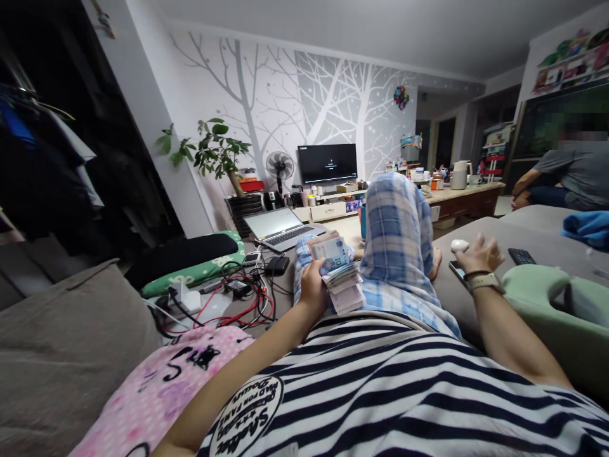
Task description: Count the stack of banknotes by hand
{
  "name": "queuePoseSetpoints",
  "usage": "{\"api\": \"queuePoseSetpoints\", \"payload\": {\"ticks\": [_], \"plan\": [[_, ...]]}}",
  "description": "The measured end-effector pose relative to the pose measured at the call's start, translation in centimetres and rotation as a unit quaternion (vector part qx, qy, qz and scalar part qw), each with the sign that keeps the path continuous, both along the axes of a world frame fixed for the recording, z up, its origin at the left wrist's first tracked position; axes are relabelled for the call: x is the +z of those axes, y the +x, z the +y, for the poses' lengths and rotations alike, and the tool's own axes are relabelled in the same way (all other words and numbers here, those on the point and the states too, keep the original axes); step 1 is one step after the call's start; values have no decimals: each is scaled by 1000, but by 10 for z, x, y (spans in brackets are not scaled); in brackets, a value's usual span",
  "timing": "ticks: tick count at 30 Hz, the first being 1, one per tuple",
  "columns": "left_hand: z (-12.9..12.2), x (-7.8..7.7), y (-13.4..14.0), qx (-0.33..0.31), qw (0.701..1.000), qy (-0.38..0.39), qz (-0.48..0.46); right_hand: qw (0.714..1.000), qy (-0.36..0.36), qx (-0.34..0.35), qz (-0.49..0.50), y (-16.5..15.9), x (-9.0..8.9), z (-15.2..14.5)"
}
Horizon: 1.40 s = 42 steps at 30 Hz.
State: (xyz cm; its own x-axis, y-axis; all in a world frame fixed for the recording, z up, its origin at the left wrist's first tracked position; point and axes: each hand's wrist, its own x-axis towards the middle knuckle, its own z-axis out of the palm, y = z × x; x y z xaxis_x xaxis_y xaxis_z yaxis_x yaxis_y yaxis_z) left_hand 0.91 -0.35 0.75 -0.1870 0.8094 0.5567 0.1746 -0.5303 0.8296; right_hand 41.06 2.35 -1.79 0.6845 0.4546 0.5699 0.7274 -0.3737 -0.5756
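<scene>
My left hand (313, 284) is closed around a folded bundle of banknotes (349, 297), held over my lap. A blue note (332, 254) marked 10 stands up at the top of the bundle, and paler pinkish notes hang below it. Out to the right, my right hand (479, 257) is slightly blurred, its fingers spread and nothing visible in them. Beside it lies a small white rounded object (459, 245) whose kind I cannot make out. A dark phone (457, 271) lies partly hidden under that hand and wrist.
An open laptop (290, 231) sits ahead on the left, with tangled cables (247, 295) nearer me. My raised knee (392, 222) in plaid trousers stands in the middle. To the right are a remote control (521, 256) and a green cushion (533, 295). Another person (578, 171) sits far right.
</scene>
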Motion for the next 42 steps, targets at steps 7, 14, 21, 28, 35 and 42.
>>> {"api": "queuePoseSetpoints", "payload": {"ticks": [7,14,21,28,35,42], "plan": [[-8,7,1,21,1000,-8,1,873,340,303,-174,-133,112,-49],[-18,20,9,-98,980,-86,-153,819,118,562,12,-232,81,-42],[-22,20,21,-252,935,-136,-210,741,138,625,205,-222,41,-31],[-21,23,22,-182,954,-137,-194,718,176,629,243,-222,40,-33],[-14,17,25,-206,940,-164,-218,734,186,612,225,-220,35,-33],[-19,18,26,-187,952,-173,-169,715,208,631,216,-219,30,-37]]}}
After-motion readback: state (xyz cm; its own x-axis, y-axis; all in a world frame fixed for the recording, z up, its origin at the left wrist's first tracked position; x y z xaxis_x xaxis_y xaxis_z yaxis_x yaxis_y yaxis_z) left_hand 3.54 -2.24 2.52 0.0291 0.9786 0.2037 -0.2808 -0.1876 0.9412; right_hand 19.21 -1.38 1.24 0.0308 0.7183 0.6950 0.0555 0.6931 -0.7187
